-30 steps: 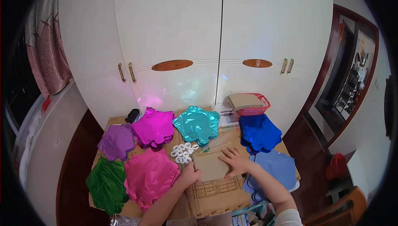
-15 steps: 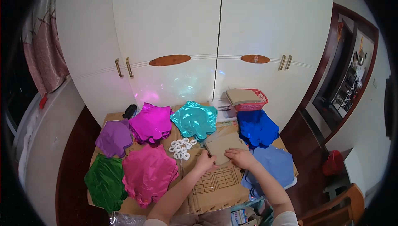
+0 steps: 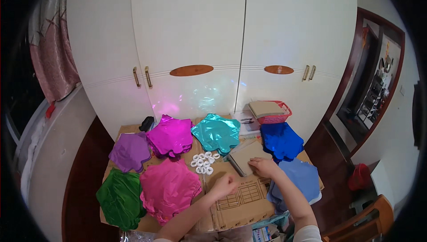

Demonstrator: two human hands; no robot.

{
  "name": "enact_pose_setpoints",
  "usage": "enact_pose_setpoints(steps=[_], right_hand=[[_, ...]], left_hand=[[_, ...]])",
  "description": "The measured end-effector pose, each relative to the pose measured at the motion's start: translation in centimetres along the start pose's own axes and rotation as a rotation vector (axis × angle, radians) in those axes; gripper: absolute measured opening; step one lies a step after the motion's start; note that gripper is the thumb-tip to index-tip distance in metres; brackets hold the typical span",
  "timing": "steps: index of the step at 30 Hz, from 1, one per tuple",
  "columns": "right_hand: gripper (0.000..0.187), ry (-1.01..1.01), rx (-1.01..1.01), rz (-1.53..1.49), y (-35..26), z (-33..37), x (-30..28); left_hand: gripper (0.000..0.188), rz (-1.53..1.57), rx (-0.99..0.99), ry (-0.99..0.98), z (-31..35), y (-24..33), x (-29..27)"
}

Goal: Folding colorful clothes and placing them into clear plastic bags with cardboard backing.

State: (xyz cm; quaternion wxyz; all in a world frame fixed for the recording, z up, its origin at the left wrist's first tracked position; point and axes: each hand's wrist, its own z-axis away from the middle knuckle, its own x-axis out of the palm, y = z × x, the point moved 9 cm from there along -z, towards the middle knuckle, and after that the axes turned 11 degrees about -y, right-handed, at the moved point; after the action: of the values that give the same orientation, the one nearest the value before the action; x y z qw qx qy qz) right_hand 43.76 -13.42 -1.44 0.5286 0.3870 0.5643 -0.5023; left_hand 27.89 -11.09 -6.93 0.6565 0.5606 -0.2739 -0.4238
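A stack of grey-brown cardboard sheets (image 3: 244, 154) lies at an angle on the flattened carton covering the table. My right hand (image 3: 262, 167) grips its near right corner, fingertips on the top sheet and the thumb side hidden. Apart from the stack, my left hand (image 3: 227, 184) hovers over the printed carton (image 3: 242, 204) with its fingers curled in; nothing shows in them. White rings (image 3: 203, 163), several in a loose cluster, lie left of the stack. Beneath my right forearm is a pile of pale blue foil pieces (image 3: 299, 177).
Around the table lie foil piles: dark blue (image 3: 282, 140), teal (image 3: 216, 133), magenta (image 3: 170, 135), purple (image 3: 130, 152), pink (image 3: 171, 188) and green (image 3: 120, 200). More cardboard sheets (image 3: 266, 108) rest on a red basket (image 3: 287, 108) against the white cabinet (image 3: 195, 28). A wooden chair (image 3: 371, 220) stands at right.
My left hand has let go of the stack's near edge and drawn back toward me, fingers curling. My right hand stays on the stack. The whole view has shifted slightly.
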Motion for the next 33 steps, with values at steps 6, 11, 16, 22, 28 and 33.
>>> enact_pose_setpoints(steps=[6, 11, 16, 22, 28, 33], right_hand=[[0.039, 0.197, -0.080, -0.004, -7.3, 0.2, -3.5], [0.038, 0.128, -0.331, -0.206, -17.2, -1.9, -1.6], [0.050, 0.083, -0.553, -0.176, -28.3, -4.6, 3.2], [0.063, 0.242, -0.519, -0.076, -38.2, -4.7, 3.8], [0.028, 0.108, -0.424, 0.001, -39.6, -5.2, 5.3], [0.009, 0.290, -0.503, 0.064, -41.3, -5.5, 4.4]], left_hand=[[0.034, -0.588, 0.067, 0.138, 13.0, 3.1, -3.4], [0.037, -1.106, 0.093, 0.524, 19.9, 4.6, -6.1], [0.041, -1.175, 0.028, 0.701, 25.3, 4.0, -7.6], [0.046, -0.894, -0.076, 0.966, 33.3, -1.0, -11.9], [0.047, -0.899, -0.084, 0.894, 34.7, -2.9, -12.2], [0.048, -0.877, -0.078, 0.958, 34.6, -4.2, -12.5]])
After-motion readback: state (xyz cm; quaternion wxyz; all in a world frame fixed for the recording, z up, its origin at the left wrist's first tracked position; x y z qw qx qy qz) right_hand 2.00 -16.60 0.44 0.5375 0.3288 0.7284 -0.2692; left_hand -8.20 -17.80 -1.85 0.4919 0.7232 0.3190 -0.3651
